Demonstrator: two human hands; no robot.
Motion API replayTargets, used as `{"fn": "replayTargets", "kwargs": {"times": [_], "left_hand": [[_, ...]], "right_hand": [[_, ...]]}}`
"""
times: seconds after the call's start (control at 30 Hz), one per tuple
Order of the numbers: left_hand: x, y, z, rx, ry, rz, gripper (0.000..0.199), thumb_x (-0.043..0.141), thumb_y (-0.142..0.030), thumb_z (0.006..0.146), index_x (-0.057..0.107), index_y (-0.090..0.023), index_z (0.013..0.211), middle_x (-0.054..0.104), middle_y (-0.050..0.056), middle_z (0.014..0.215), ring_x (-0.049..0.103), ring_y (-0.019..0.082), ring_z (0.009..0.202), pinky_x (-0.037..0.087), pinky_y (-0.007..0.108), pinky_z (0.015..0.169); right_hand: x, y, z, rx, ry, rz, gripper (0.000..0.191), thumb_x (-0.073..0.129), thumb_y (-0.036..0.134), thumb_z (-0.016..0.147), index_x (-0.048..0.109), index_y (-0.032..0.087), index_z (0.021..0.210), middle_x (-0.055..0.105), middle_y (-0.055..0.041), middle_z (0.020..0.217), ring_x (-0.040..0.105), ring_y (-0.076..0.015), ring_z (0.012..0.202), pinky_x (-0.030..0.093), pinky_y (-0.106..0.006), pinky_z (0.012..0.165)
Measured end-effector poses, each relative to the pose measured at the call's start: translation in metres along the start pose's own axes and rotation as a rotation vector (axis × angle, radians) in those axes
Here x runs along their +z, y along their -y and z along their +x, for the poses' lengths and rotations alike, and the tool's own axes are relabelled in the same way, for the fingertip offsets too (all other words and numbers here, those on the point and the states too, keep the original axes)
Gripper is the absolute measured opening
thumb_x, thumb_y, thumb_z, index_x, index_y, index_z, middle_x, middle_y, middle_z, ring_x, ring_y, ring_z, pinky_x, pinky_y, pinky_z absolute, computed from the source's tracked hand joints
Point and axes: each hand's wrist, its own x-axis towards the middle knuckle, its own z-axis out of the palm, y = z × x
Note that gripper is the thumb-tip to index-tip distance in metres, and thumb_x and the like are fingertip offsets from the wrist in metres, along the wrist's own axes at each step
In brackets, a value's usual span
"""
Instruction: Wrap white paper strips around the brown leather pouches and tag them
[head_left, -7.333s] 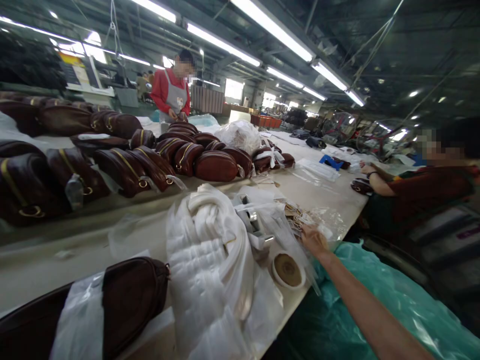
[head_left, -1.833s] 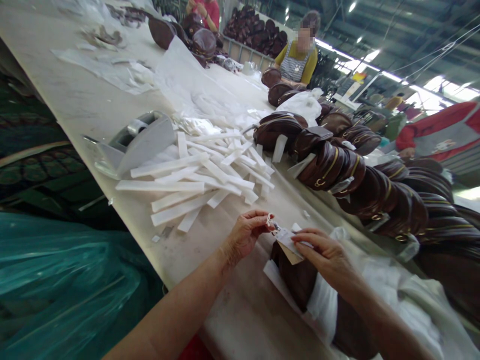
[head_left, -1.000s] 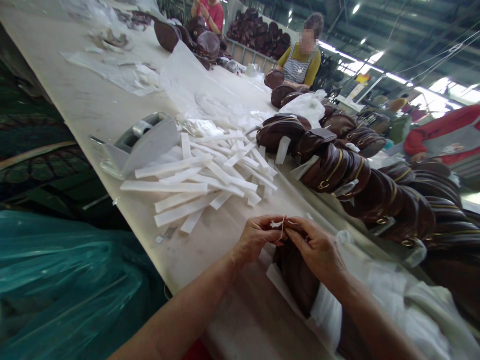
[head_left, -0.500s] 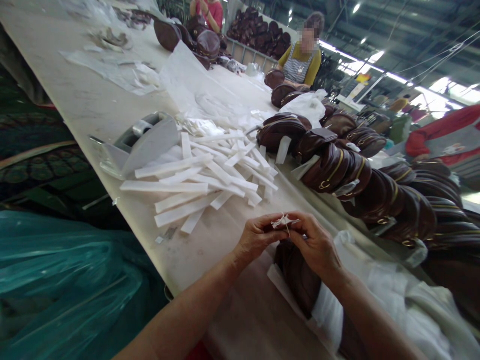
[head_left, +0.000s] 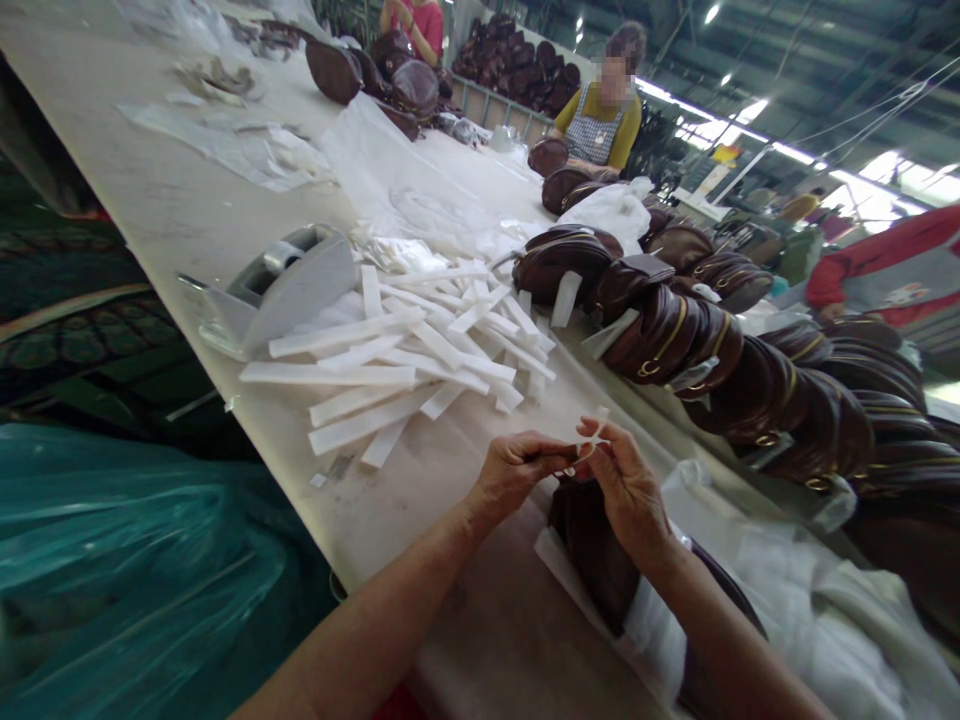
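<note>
My left hand [head_left: 514,470] is closed in a pinch at one end of a thin white strip [head_left: 595,440]. Facing it, my right hand [head_left: 628,490] pinches the same strip, and its narrow end sticks up past the fingertips. Exactly how the strip is looped between the fingers is too small to make out. Below both hands a dark brown leather bag [head_left: 596,560] lies on the table, partly covered by my right hand and forearm. White wrapping [head_left: 652,625] shows around the bag.
Loose white strips [head_left: 360,375] lie in a heap left of my hands, beside a grey tape dispenser [head_left: 300,280]. A long row of brown bags [head_left: 772,390] fills the right side. Teal plastic [head_left: 135,580] hangs off the table's left edge. Co-workers stand beyond the table.
The crumpled white piece between my fingertips now shows as a narrow strip pointing up. My right fingers have lifted and spread slightly, while my left hand is almost where it was.
</note>
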Motion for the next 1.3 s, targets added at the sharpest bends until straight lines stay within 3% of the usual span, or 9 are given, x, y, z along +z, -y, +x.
{"fn": "replayTargets", "kwargs": {"times": [0.13,0.3,0.4,0.57,0.73,0.87,1.0,1.17,1.3], "left_hand": [[0.001,0.0,0.0,-0.021,-0.044,-0.051,0.021,0.077,-0.032,0.062,0.071,-0.013,0.069,0.067,0.004,0.069,0.059,0.014,0.065,0.049,0.026,0.067],[-0.009,-0.004,0.007,-0.016,-0.219,-0.256,0.019,0.078,-0.023,0.058,0.066,-0.013,0.067,0.062,-0.001,0.06,0.051,0.007,0.053,0.039,0.017,0.053],[-0.018,-0.007,0.012,-0.002,-0.255,-0.345,0.029,0.081,-0.03,0.055,0.059,-0.015,0.067,0.058,-0.005,0.061,0.046,0.003,0.049,0.035,0.015,0.049],[-0.017,-0.013,0.01,-0.065,-0.127,-0.419,0.04,0.085,-0.035,0.049,0.053,-0.015,0.062,0.057,-0.003,0.059,0.051,0.007,0.05,0.04,0.019,0.052],[-0.009,-0.013,0.008,-0.107,-0.057,-0.37,0.044,0.083,-0.031,0.054,0.062,-0.016,0.089,0.066,0.003,0.087,0.057,0.009,0.062,0.044,0.02,0.058],[-0.005,-0.005,0.007,-0.236,0.003,-0.023,0.036,0.078,-0.032,0.058,0.064,-0.012,0.083,0.065,0.005,0.078,0.056,0.01,0.061,0.042,0.02,0.058],[-0.003,0.001,0.005,-0.313,0.041,0.222,0.036,0.075,-0.041,0.058,0.064,-0.011,0.074,0.063,0.004,0.073,0.053,0.01,0.06,0.042,0.021,0.057],[-0.003,0.003,0.008,-0.304,0.048,0.429,0.043,0.072,-0.05,0.058,0.063,-0.012,0.075,0.063,0.003,0.07,0.054,0.012,0.059,0.043,0.022,0.057],[-0.01,0.007,0.01,-0.343,0.086,0.568,0.051,0.071,-0.055,0.058,0.064,-0.011,0.083,0.064,0.004,0.068,0.058,0.015,0.06,0.044,0.023,0.054]], "right_hand": [[0.004,0.0,-0.002,0.09,-0.119,0.016,0.031,0.04,0.043,0.09,0.052,0.021,0.108,0.055,0.003,0.065,0.053,-0.0132,0.059,0.047,-0.031,0.066],[-0.011,-0.002,-0.001,0.066,-0.254,-0.23,0.03,0.052,0.029,0.075,0.057,0.02,0.103,0.055,-0.0025,0.084,0.052,-0.0152,0.068,0.045,-0.032,0.066],[-0.019,0.009,0.0,0.017,-0.073,-0.28,0.029,0.055,0.029,0.073,0.061,0.02,0.1,0.055,-0.0024,0.087,0.051,-0.0136,0.066,0.044,-0.03,0.065],[-0.006,0.027,0.005,0.096,0.19,-0.137,0.029,0.064,0.042,0.073,0.067,0.019,0.09,0.056,0.0013,0.069,0.049,-0.0107,0.056,0.04,-0.024,0.053],[-0.001,0.01,0.016,0.294,-0.09,0.101,0.041,0.062,0.056,0.07,0.066,0.016,0.067,0.059,-0.0016,0.059,0.053,-0.0124,0.054,0.041,-0.024,0.051],[-0.032,-0.015,0.017,0.379,-0.165,-0.166,0.052,0.049,0.064,0.073,0.068,0.015,0.076,0.063,-0.0057,0.068,0.057,-0.0177,0.064,0.042,-0.029,0.059],[-0.08,-0.029,-0.006,0.418,-0.113,-0.313,0.039,0.053,0.055,0.074,0.069,0.02,0.077,0.065,-0.0057,0.083,0.057,-0.0235,0.088,0.041,-0.033,0.079],[-0.129,-0.034,-0.051,0.568,0.079,-0.318,0.034,0.054,0.048,0.075,0.065,0.018,0.062,0.06,-0.0023,0.065,0.057,-0.0208,0.074,0.041,-0.035,0.078],[-0.149,-0.032,-0.075,0.663,0.207,-0.188,0.03,0.061,0.035,0.071,0.068,0.018,0.096,0.067,-0.0009,0.086,0.059,-0.0168,0.083,0.044,-0.028,0.077]]}}
